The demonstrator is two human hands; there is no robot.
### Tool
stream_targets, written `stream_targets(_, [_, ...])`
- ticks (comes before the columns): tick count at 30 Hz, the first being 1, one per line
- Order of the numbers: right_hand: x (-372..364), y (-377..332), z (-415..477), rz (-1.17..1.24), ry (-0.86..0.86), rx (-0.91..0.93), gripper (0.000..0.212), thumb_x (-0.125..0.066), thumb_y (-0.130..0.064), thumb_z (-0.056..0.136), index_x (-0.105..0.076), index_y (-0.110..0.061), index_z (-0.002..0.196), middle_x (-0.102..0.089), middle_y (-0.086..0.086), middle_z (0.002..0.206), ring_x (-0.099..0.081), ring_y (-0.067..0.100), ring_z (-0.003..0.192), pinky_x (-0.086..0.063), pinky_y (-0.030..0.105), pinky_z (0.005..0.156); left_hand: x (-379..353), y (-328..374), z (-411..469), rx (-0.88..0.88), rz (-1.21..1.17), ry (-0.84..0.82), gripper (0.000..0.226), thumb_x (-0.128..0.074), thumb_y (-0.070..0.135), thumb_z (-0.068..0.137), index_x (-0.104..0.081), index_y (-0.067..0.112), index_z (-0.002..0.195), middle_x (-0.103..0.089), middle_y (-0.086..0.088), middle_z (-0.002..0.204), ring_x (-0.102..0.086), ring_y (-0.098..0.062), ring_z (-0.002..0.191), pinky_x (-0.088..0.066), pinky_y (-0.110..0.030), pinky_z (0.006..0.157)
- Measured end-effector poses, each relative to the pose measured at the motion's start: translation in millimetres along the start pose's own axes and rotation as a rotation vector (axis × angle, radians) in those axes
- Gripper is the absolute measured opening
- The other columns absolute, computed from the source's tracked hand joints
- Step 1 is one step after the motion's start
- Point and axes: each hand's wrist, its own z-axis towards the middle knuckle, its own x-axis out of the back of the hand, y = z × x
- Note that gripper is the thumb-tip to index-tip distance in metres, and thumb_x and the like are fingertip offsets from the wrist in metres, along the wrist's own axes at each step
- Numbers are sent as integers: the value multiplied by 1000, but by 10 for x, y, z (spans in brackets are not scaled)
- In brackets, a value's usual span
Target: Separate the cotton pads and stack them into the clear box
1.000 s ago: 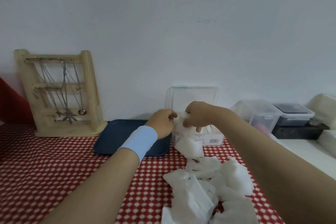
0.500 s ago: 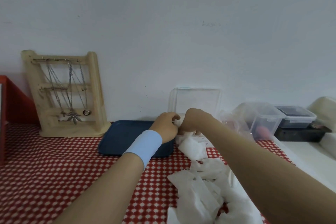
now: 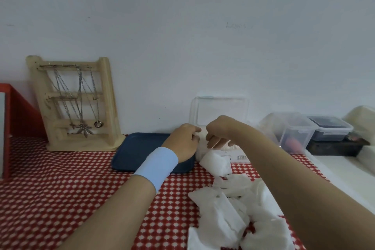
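Two hands (image 3: 185, 141) (image 3: 219, 133), one tray (image 3: 140, 148), one necklace stand (image 3: 75, 103)

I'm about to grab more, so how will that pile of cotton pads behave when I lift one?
Probably floppy: the cotton pads lie crumpled and folded. Likely light; neighbours may cling and lift too, since they overlap in a heap.

single head-worn view, close above the table (image 3: 60, 199), facing forward toward the wall (image 3: 182, 26).
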Motion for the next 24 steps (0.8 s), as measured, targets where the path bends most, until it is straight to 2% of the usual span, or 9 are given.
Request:
stream_targets(4, [-68,119,62,-12,6,79,21,-54,-13,97,-71,-4,106,-76,6,108,-70,19,97,-52,27,78,20,57,-131,-99,135,-225,38,-38,22,106,-51,23,141,-56,1,140,-56,-22,120,-44,-30,102])
stream_targets(6, [-87,203,112,35,81,90,15,-58,-10,93,-69,0,93,-75,13,103,-62,18,76,-44,21,58,31,73,-163,-86,197,-291,48,-39,28,107,-36,24,155,-35,6,161,-41,-21,141,-32,-30,112])
stream_targets(9, [-18,316,71,93,312,188,35,-57,-14,86,-66,14,104,-71,26,109,-50,20,70,-40,29,62,52,65,-186,-65,191,-188,55,-42,30,107,-28,25,159,-19,9,167,-25,-17,152,-21,-31,121])
stream_targets(12, [34,415,-155,-93,318,147,31,-59,-28,83,-71,0,82,-73,12,70,-56,20,56,-50,27,64,68,113,-253,-98,135,17,35,-48,23,104,-56,24,138,-51,4,143,-51,-16,126,-41,-28,107])
stream_targets(15, [-64,509,-264,-376,214,-11,21,-58,-33,78,-67,-17,68,-67,-7,53,-63,16,57,-56,36,83,22,204,-359,-21,146,11,22,-50,23,102,-70,18,110,-67,2,116,-62,-15,99,-52,-29,89])
stream_targets(17, [-200,548,-278,-479,239,-32,16,-55,-30,78,-62,-20,67,-65,-7,53,-63,14,60,-51,33,81,-54,215,-387,45,205,-80,23,-50,24,100,-69,13,93,-72,-4,104,-62,-16,82,-55,-31,76])
stream_targets(19, [-319,563,-271,-473,235,-37,12,-53,-26,83,-60,-19,76,-70,-5,66,-64,14,65,-45,24,64,-136,214,-391,104,231,-170,24,-50,24,100,-65,10,87,-69,-6,92,-59,-17,73,-47,-26,61])
stream_targets(22, [-456,539,-240,-444,246,-59,8,-53,-24,90,-59,-18,88,-73,-3,89,-69,15,83,-37,26,56,-235,216,-389,158,172,-191,25,-51,22,99,-57,11,78,-60,-4,82,-56,-17,69,-41,-25,59])
stream_targets(24, [-513,547,-196,-391,303,-47,8,-57,-20,88,-54,-18,80,-68,-3,83,-64,17,75,-38,26,58,-277,214,-393,181,124,-173,22,-52,20,98,-59,9,80,-62,-5,84,-58,-19,73,-44,-26,62])
